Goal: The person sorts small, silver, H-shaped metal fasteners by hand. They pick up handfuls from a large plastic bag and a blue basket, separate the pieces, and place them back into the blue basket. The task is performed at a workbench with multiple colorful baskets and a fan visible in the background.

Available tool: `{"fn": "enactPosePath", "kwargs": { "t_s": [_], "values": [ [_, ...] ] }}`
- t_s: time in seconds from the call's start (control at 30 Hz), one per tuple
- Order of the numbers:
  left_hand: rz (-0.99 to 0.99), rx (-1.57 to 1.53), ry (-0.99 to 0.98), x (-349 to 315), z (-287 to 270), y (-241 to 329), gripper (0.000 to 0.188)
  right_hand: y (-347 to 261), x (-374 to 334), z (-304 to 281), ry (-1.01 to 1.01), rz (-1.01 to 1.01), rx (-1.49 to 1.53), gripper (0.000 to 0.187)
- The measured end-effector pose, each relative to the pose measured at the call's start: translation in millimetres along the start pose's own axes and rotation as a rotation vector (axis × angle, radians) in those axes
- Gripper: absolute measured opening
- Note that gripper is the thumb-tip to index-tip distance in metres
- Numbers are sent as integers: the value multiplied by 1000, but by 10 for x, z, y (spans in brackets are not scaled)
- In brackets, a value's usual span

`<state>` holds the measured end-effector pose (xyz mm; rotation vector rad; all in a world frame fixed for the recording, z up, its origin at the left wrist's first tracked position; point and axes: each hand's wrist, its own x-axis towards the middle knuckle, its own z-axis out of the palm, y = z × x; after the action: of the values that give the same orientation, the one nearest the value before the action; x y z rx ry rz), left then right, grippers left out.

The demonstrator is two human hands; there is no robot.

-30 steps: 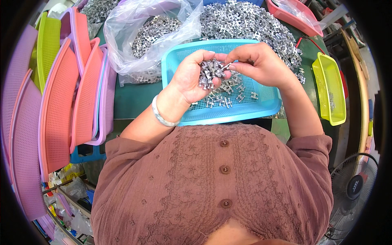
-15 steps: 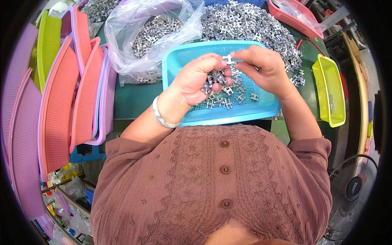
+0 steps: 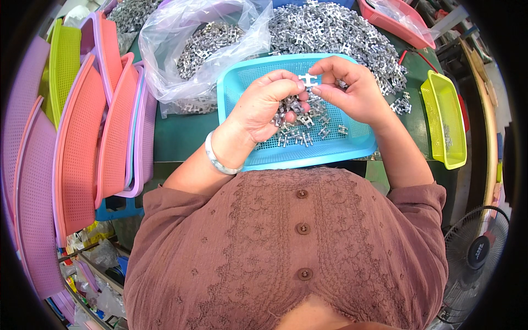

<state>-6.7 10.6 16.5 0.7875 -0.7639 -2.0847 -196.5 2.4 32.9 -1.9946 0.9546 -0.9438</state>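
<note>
Metal piece (image 3: 308, 81), silvery, H-shaped, between hands (image 3: 254, 107) (image 3: 355, 93), left clutching similar pieces (image 3: 285, 106), right's grip unclear

"Supporting surface?"

"Green table (image 3: 179, 140)."

"Directly upon it?"

"Blue basket (image 3: 313, 158) at the near edge; behind, clear bag (image 3: 157, 58) left, heap (image 3: 330, 30) of metal parts right, loose parts (image 3: 402, 103) beside it."

Stacked baskets (image 3: 81, 151) stand left, a fan (image 3: 476, 256) right.
</note>
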Motion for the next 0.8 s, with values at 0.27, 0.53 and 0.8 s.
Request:
{"fn": "enactPosePath", "kwargs": {
  "t_s": [0.27,0.53,0.8],
  "values": [
    [8,55,24,12,10,-14,6,-72,39,37,-110,353,541,18],
    [-19,45,12,4,23,-8,5,29,36,36,-132,484,821,12],
    [-22,52,16,11,14,-11,6,50,28,45,-122,499,870,11]
  ]
}}
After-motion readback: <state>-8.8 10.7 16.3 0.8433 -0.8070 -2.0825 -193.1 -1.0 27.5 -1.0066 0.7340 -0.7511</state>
